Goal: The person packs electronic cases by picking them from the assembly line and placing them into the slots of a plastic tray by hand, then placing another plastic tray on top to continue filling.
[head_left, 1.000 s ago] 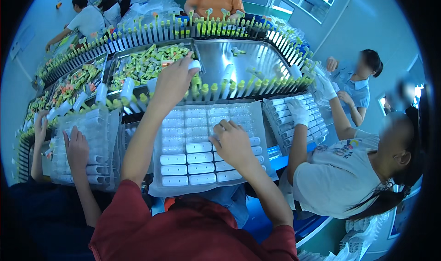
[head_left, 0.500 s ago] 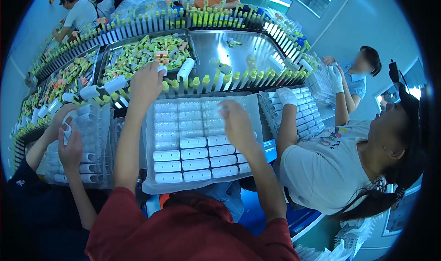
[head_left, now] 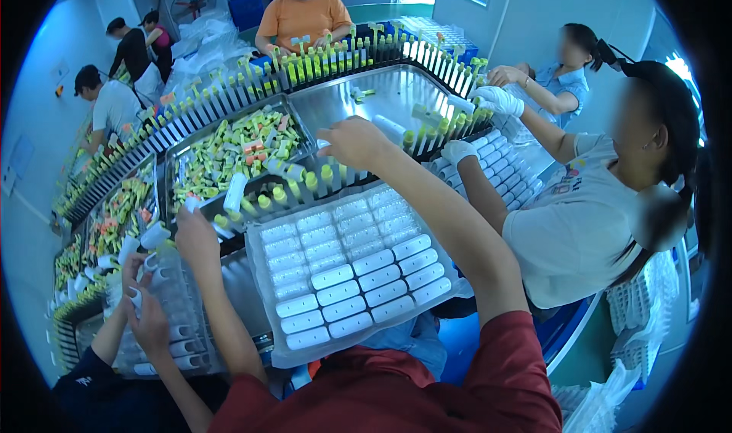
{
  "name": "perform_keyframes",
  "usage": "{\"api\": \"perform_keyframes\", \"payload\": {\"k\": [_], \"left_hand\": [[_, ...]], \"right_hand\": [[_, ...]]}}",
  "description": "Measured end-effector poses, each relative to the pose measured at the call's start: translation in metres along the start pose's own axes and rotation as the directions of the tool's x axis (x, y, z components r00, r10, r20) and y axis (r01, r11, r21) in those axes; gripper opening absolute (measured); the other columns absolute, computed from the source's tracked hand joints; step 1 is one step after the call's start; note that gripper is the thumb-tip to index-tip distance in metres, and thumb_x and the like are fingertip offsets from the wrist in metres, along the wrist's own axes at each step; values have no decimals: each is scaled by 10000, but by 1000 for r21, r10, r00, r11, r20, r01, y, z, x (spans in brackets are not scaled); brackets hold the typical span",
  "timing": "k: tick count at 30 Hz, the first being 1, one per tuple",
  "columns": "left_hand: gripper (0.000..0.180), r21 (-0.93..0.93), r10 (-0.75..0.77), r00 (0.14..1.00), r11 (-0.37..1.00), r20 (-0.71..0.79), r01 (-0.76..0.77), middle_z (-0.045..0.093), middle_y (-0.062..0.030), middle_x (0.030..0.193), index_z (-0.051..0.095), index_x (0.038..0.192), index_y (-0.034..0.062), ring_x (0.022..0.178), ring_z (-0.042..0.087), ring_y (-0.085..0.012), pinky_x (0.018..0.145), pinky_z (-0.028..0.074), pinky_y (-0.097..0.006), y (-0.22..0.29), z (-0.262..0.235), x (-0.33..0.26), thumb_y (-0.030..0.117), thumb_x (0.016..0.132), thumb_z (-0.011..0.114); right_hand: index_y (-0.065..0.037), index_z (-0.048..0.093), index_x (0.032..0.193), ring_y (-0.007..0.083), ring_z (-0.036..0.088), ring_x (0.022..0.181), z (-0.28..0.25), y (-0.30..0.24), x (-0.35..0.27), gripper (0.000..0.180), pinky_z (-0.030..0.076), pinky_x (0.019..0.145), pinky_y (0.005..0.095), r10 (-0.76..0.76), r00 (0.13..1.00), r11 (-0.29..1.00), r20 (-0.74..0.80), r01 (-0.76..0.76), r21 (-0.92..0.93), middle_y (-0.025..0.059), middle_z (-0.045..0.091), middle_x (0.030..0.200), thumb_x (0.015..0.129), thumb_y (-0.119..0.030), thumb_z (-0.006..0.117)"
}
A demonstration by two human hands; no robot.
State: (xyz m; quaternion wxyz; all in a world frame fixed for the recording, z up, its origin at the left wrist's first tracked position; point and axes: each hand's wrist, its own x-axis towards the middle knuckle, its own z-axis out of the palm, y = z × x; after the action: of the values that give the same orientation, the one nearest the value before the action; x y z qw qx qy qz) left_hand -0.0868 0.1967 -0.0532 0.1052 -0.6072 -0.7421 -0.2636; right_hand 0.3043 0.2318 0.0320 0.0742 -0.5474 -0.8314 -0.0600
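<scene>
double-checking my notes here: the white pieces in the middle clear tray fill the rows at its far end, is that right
Not quite: the white pieces in the middle clear tray fill the rows at its near end, as the head view shows.

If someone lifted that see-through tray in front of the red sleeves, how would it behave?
The clear tray looks like thin moulded plastic, so it would probably flex. It may dip at its near side, where the white pieces sit, since the far pockets look unfilled.
</scene>
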Motion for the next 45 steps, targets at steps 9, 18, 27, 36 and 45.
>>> {"api": "perform_keyframes", "payload": {"k": [9, 18, 27, 36, 45], "left_hand": [[290, -631, 567, 809, 686, 154, -361, 706, -207, 1278, 713, 1223, -11, 1222, 663, -416, 1058, 523, -460, 96, -106, -120, 156, 986, 734], [420, -596, 825, 536, 525, 180, -608, 691, -191, 1270, 710, 1220, 14, 1254, 604, -451, 1099, 487, -521, 125, -63, -147, 82, 819, 816], [346, -815, 603, 798, 470, 18, -337, 697, -215, 956, 507, 1382, -20, 778, 699, -424, 780, 594, -458, 98, -54, -135, 176, 1112, 599], [390, -478, 384, 918, 790, -101, -383, 735, -242, 790, 663, 1026, -36, 728, 729, -449, 669, 558, -550, 174, 7, -8, 350, 1081, 643], [308, -142, 392, 919, 908, -39, -393, 751, -189, 863, 643, 1113, 15, 762, 764, -386, 655, 613, -502, 176, 36, 1, 316, 1051, 665]], "right_hand": [[-59, 627, 1185, 324, 766, 946, 60, -80, 19, 371, 608, 790, 463, 130, 914, 991, -385, -134, 14, 138, 763, 951, 1062, -408, 642], [-63, 664, 1282, 273, 784, 838, 95, -157, 97, 363, 602, 613, 481, 317, 927, 947, -200, -298, 119, 88, 764, 1015, 953, -213, 691], [-7, 644, 1285, 418, 630, 1304, 15, -157, -84, 432, 490, 1042, 611, 3, 929, 914, -371, 147, 378, 208, 642, 1420, 1023, -349, 674], [-31, 731, 1010, 352, 715, 1045, -3, -90, -241, 243, 564, 900, 489, 311, 949, 950, -45, -310, 41, 146, 734, 1041, 959, -268, 748], [-97, 741, 1155, 329, 585, 1182, 24, -74, -255, 228, 349, 1055, 529, 297, 930, 935, -215, -238, 263, 116, 616, 1192, 953, -194, 785]]}}
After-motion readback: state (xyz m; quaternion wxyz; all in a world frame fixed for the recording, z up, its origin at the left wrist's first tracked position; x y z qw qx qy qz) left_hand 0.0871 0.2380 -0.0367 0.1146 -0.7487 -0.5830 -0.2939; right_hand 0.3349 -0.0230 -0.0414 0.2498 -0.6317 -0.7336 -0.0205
